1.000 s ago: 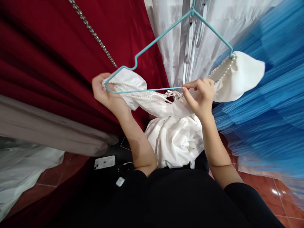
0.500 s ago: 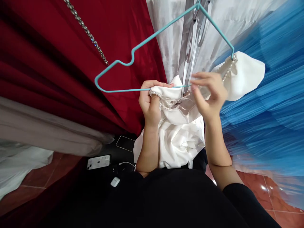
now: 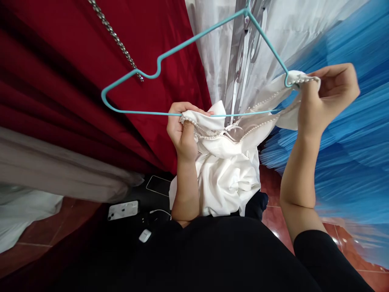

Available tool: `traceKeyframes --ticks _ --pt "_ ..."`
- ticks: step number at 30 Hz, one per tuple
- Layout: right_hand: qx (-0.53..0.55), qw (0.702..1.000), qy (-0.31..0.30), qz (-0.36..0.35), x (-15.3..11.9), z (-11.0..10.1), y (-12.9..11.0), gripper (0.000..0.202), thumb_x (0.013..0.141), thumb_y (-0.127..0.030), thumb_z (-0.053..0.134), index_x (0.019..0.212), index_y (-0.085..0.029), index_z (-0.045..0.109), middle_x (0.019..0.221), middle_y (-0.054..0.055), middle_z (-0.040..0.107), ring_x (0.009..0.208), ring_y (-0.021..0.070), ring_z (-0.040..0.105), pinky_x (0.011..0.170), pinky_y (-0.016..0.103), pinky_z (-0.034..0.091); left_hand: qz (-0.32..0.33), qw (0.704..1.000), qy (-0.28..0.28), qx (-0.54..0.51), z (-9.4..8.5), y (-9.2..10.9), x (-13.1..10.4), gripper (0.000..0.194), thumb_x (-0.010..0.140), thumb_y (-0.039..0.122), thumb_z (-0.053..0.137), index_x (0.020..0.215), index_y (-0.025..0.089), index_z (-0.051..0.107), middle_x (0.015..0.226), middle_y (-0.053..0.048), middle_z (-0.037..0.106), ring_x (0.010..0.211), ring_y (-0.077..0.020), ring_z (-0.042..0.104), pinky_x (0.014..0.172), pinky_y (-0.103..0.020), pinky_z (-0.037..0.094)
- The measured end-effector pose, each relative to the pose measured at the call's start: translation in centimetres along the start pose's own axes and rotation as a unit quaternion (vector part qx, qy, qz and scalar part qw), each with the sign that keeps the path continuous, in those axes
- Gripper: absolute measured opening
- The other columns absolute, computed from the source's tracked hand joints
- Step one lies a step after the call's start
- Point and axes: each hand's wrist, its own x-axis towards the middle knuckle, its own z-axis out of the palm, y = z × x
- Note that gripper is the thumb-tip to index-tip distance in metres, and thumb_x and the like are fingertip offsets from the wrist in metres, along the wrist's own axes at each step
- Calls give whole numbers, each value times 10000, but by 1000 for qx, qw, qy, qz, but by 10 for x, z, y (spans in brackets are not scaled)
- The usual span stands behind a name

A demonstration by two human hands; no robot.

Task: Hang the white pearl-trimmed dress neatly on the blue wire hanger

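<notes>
A white dress (image 3: 226, 170) with pearl-beaded edges gathers in front of me, its lower part heaped near my lap. My left hand (image 3: 184, 136) pinches one beaded edge, thumb in front, beside the bottom bar of the hanger. At the upper right my right hand (image 3: 330, 95) grips the beaded edge of the opposite shoulder and pulls it outward. The light-blue hanger (image 3: 200, 37) runs through that shoulder at its right end. Its left end sticks out bare, and its lower bar passes across the dress opening.
Red fabric (image 3: 164, 28) with a beaded strap (image 3: 117, 38) hangs to the left. Blue tulle (image 3: 358, 162) fills the right, white fabric (image 3: 212, 48) the back. Phones, one with a white back (image 3: 123, 210), and a white earphone case (image 3: 145, 235) lie at lower left over red tiles.
My right hand has moved right, from the middle of the hanger bar to the right shoulder, and closed on its beaded edge. The hanger and left hand shifted slightly left.
</notes>
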Motion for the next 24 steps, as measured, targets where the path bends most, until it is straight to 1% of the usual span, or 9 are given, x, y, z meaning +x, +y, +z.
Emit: traceKeyframes --ticks 4,7,9,12,15,17,20,22,24 --pt "38 996 78 26 4 -18 44 211 784 -35 537 800 -233 609 782 -13 599 706 137 595 686 306 487 -10 1000 0 6 0 3 -1 263 996 474 648 992 214 607 842 -5 643 753 -158 708 837 -359 648" --pt "5 992 95 85 -16 -35 83 165 855 -105 646 806 -261 624 717 -25 583 622 119 537 622 288 467 -29 999 3 32 1 1 -3 309 993 535 622 997 228 582 838 -8 630 763 -170 704 866 -380 643" --pt "-5 990 115 79 -40 -44 92 105 868 -214 739 832 -266 655 724 4 613 605 123 536 582 298 446 -44 998 5 49 2 -2 -5 353 987 588 601 1002 238 565 838 -12 615 787 -186 704 893 -408 637" --pt "-9 997 78 25 -79 -51 69 62 882 -314 753 898 -282 702 763 11 663 631 132 578 573 301 461 -56 997 11 59 3 -6 -6 395 972 635 594 1006 244 547 843 -15 603 813 -202 706 917 -434 625" --pt "-15 998 -62 7 -105 -46 22 35 864 -294 764 872 -261 760 834 20 747 751 181 708 673 350 576 -62 997 16 51 4 -9 -5 403 956 633 619 1002 241 541 840 -14 607 805 -197 705 909 -424 627" --pt "-6 983 -177 -59 -109 -35 -5 129 854 -268 762 979 -289 784 1105 21 788 994 227 759 844 424 638 -69 997 16 42 4 -10 -4 388 947 608 641 999 236 544 843 -15 621 797 -192 708 901 -412 630" --pt "31 958 -268 -93 -101 -12 -29 404 906 -234 682 1294 -342 699 1417 19 686 1257 242 687 934 443 636 -76 997 17 31 2 -10 -4 347 945 561 658 995 235 551 835 -15 645 782 -188 715 883 -389 631" --pt "47 955 -283 -69 -95 3 -34 413 943 -224 627 1338 -335 674 1341 20 717 1229 219 687 942 424 624 -76 997 16 24 1 -9 -5 323 945 535 663 991 232 559 832 -13 656 777 -188 719 872 -381 631" --pt "53 963 -260 -47 -93 14 -34 315 961 -215 603 1237 -307 725 1141 8 765 1079 185 718 918 399 612 -78 997 11 13 0 -9 -7 299 949 506 669 986 226 572 835 -14 660 773 -187 720 869 -383 632"
